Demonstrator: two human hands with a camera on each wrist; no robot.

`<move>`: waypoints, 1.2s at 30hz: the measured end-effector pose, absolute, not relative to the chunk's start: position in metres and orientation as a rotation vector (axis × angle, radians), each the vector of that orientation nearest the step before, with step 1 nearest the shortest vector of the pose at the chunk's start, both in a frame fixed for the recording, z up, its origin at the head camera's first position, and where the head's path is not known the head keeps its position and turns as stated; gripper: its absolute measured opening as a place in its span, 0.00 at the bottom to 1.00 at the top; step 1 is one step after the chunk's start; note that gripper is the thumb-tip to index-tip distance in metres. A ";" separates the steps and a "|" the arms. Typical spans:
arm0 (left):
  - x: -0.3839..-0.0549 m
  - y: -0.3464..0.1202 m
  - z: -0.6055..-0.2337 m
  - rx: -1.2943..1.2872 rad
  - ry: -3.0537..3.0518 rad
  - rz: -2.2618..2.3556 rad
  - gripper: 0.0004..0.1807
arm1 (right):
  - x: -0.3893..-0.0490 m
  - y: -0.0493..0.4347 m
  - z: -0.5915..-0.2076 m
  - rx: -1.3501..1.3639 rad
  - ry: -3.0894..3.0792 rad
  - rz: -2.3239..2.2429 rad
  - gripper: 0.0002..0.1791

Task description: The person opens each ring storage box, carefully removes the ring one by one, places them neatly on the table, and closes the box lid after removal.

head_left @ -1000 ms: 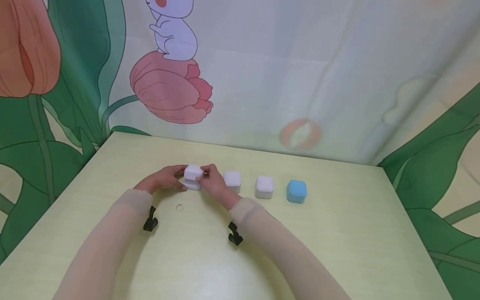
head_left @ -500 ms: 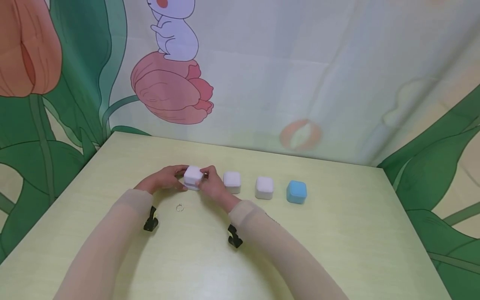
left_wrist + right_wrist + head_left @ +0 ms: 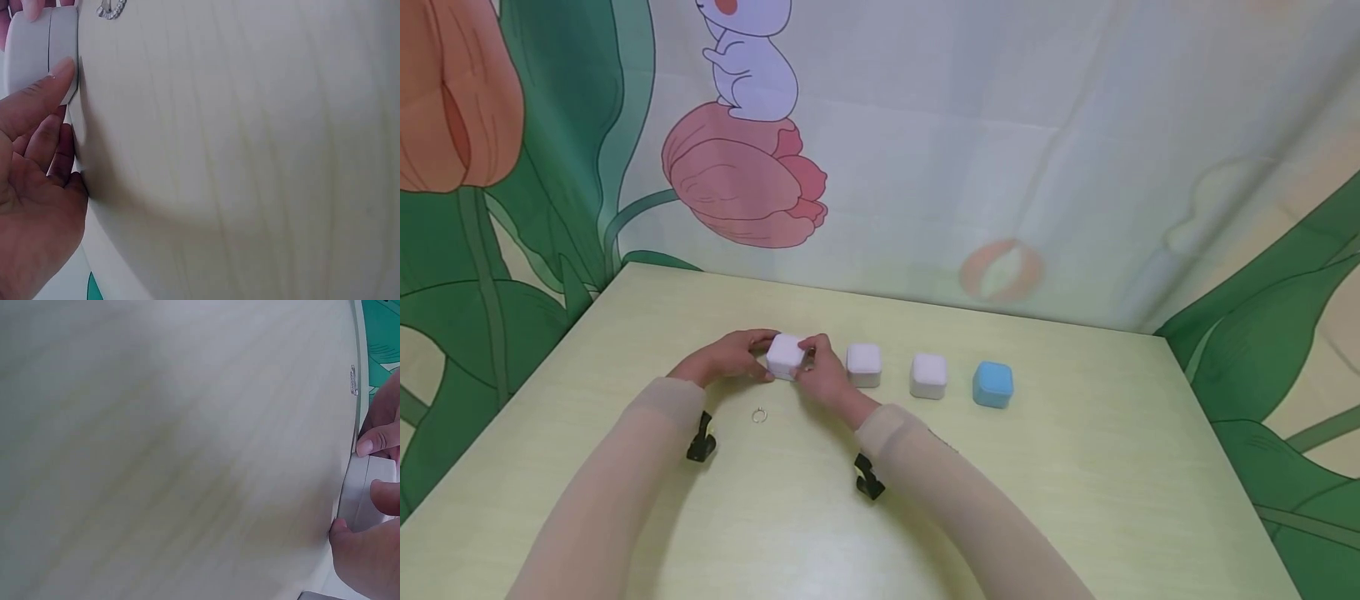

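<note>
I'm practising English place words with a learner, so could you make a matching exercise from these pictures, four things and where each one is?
Things
1. ring
2. blue box
3. leftmost box
4. curtain

Places
A. held by the left hand and right hand
B. on the table, apart from the row
C. behind the table
D. right end of the row

Pairs: 1-B, 2-D, 3-A, 4-C
</note>
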State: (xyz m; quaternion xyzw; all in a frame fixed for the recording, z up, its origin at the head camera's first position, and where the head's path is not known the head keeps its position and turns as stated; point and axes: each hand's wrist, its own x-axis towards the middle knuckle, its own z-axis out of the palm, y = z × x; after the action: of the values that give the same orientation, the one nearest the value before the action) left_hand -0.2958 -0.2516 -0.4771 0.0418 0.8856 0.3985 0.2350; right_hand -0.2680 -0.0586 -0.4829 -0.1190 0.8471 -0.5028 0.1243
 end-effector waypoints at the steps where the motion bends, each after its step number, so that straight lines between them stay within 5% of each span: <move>1: -0.296 -0.252 -0.477 0.113 2.431 1.092 0.47 | -0.268 -0.059 -0.483 -0.350 2.470 -1.462 0.24; 20: -0.296 -0.253 -0.474 0.104 2.427 1.110 0.47 | -0.267 -0.056 -0.486 -0.453 2.528 -1.451 0.22; 36: -0.295 -0.251 -0.470 0.101 2.366 1.155 0.48 | -0.269 -0.055 -0.488 -0.396 2.429 -1.540 0.34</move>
State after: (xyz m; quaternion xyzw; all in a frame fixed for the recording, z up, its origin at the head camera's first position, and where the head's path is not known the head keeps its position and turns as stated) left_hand -0.2948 -0.2514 -0.4704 0.0369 0.8692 0.4244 0.2508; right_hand -0.2691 -0.0553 -0.4879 -0.1353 0.8308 -0.5267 0.1189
